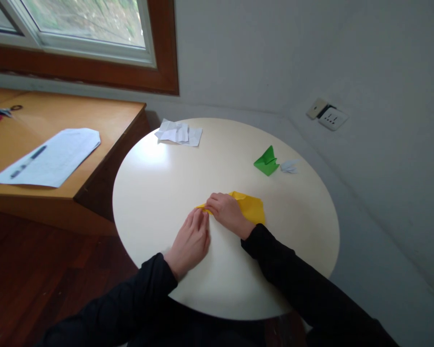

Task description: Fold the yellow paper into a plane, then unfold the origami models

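Yellow origami paper (251,206) lies flat near the middle of the round cream tabletop (159,193), partly folded. The right hand (227,213) rests on it, fingers curled and pressing its left point down. The left hand (190,241) lies just beside, fingers together and flat, its tips touching the same point. Farther back sit a green folded paper figure (266,161) and a small white folded piece (289,166), and a crumpled white sheet (179,132) near the far edge.
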A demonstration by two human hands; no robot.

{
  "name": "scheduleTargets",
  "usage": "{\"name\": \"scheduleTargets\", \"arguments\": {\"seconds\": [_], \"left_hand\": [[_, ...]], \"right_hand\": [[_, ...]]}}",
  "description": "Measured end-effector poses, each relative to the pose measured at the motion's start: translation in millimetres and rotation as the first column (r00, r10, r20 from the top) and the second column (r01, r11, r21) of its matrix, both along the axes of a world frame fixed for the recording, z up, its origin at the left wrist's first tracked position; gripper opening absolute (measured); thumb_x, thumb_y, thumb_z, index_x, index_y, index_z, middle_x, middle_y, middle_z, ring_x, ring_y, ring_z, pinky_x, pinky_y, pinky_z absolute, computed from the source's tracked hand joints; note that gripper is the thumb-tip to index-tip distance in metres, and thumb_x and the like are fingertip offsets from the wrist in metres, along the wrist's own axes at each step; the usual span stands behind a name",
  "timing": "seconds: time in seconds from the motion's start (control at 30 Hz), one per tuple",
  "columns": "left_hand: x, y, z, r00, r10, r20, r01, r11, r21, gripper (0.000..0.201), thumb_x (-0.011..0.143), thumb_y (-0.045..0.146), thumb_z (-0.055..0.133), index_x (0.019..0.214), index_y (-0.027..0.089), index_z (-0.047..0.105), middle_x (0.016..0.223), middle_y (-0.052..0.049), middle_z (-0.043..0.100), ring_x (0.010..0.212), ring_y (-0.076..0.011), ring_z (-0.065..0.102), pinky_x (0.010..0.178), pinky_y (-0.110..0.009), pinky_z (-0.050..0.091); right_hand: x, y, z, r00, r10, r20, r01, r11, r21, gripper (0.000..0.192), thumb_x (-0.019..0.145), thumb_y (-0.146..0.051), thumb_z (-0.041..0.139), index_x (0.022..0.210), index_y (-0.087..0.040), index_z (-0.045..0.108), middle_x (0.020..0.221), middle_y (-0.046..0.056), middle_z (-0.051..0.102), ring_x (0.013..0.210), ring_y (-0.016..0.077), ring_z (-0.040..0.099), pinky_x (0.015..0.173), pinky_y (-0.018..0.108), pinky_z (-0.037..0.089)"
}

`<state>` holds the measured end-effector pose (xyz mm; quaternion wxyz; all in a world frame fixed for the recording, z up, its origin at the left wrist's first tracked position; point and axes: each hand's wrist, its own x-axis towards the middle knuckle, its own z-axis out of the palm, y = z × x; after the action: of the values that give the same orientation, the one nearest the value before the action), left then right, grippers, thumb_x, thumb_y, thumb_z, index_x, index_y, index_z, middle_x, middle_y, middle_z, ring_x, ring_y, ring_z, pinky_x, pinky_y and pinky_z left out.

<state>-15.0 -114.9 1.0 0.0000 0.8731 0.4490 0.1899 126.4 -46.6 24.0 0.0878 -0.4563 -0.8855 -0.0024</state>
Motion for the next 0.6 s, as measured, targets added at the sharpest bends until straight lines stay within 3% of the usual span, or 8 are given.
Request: {"name": "scheduleTargets", "arguments": {"seconds": [0.1, 0.23, 0.37, 0.6], "left_hand": [[-1, -1, -0.9, 0.999, 0.016, 0.038, -0.017, 1.0, 0.024, 0.041, 0.081, 0.012, 0.04, 0.121, 0.0, 0.044, 0.122, -0.025, 0.048, 0.125, -0.0352, 0.037, 0.102, -0.052, 0.036], [-2, -1, -3.7, 0.998, 0.036, 0.051, -0.037, 0.999, 0.019, 0.042, 0.081, 0.013, 0.04, 0.121, 0.001, 0.044, 0.124, -0.026, 0.046, 0.123, -0.0349, 0.041, 0.1, -0.051, 0.038], [-2, -1, -4.0, 0.999, 0.042, 0.02, -0.043, 0.999, 0.008, 0.042, 0.082, 0.015, 0.039, 0.122, 0.001, 0.044, 0.125, -0.026, 0.046, 0.122, -0.0349, 0.042, 0.1, -0.052, 0.038], [-1, 0, -3.2, 0.998, 0.054, -0.032, -0.054, 0.999, 0.007, 0.042, 0.082, 0.017, 0.039, 0.121, 0.005, 0.044, 0.124, -0.024, 0.048, 0.121, -0.0338, 0.043, 0.098, -0.052, 0.037]], "right_hand": [[1, -6, -10.1, 0.999, 0.033, 0.024, -0.035, 0.993, 0.113, 0.018, 0.091, -0.019, 0.049, 0.077, -0.017, 0.061, 0.08, 0.003, 0.062, 0.076, 0.0167, 0.053, 0.068, 0.029, 0.032], [4, -12, -14.0, 0.991, 0.117, 0.062, -0.128, 0.971, 0.204, 0.013, 0.089, -0.016, 0.049, 0.085, -0.016, 0.061, 0.083, 0.006, 0.063, 0.079, 0.0191, 0.053, 0.071, 0.032, 0.034], [9, -17, -11.1, 0.977, 0.191, 0.091, -0.207, 0.952, 0.224, 0.018, 0.09, -0.013, 0.046, 0.099, -0.011, 0.061, 0.092, 0.009, 0.065, 0.086, 0.0208, 0.056, 0.076, 0.034, 0.038], [20, -32, -20.5, 0.985, 0.172, -0.007, -0.166, 0.96, 0.226, 0.029, 0.09, -0.009, 0.039, 0.11, -0.011, 0.061, 0.112, 0.011, 0.065, 0.105, 0.02, 0.058, 0.087, 0.034, 0.043]]}}
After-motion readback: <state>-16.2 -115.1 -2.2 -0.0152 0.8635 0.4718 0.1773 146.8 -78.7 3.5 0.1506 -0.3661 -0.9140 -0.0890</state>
